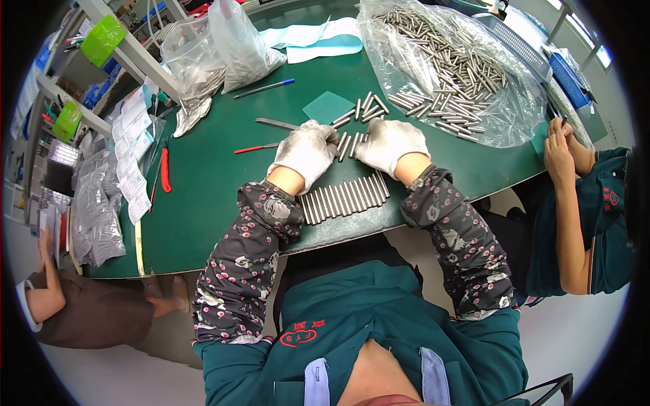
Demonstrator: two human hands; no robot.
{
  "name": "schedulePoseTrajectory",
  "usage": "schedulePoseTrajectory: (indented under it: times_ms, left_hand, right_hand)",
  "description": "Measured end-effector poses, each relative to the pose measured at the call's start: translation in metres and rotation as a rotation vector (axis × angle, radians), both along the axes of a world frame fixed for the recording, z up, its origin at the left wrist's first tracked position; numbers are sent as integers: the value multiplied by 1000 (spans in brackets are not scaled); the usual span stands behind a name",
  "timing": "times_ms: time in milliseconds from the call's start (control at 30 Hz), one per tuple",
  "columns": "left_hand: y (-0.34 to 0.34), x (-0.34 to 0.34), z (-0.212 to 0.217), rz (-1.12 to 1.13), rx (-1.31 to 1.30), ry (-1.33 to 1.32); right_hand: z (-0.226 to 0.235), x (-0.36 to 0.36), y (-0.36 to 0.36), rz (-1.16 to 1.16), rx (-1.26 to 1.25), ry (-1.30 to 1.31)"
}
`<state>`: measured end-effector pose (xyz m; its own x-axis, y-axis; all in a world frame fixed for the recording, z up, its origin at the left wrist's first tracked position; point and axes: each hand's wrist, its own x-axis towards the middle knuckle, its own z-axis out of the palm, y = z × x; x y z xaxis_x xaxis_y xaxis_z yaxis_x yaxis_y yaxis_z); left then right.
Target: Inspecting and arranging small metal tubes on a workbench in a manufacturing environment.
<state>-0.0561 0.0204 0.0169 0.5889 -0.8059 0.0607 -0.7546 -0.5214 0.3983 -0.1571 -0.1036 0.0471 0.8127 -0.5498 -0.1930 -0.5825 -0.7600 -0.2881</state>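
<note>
1. Seemingly done: row of rods (345, 198) by your table's (203, 176) near edge.
2. Left: loose rods (344, 146) between hands; bag's (518, 122) heap (447, 54), far-right corner.
3. Left hand (308, 150), right hand (394, 143): fingers curled; can't tell grip.

Grn tbl (203, 216); pale flr (575, 331); metal rack (145, 64) L; window (578, 30) R

On the worktop (210, 196), a row of metal pins (345, 200) lies at frame centre, a plastic bag (518, 125) bearing loose pins (443, 57) upper right, a ballpoint pen (264, 88) upper left of centre.
</note>
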Motion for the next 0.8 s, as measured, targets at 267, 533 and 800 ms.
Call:
schedulePoseTrajectory:
  times_ms: [267, 533, 800]
  left_hand:
    - [-1, -13, 13, 0, 69, -9]
    - [-1, -6, 7, 6, 81, -5]
    - [1, -1, 5, -18, 58, -16]
  right_hand:
    - [-10, -9, -5, -6, -13, -94]
    - [-37, -11, -9, 252, 42, -389]
    - [-39, -18, -13, 437, -98, -489]
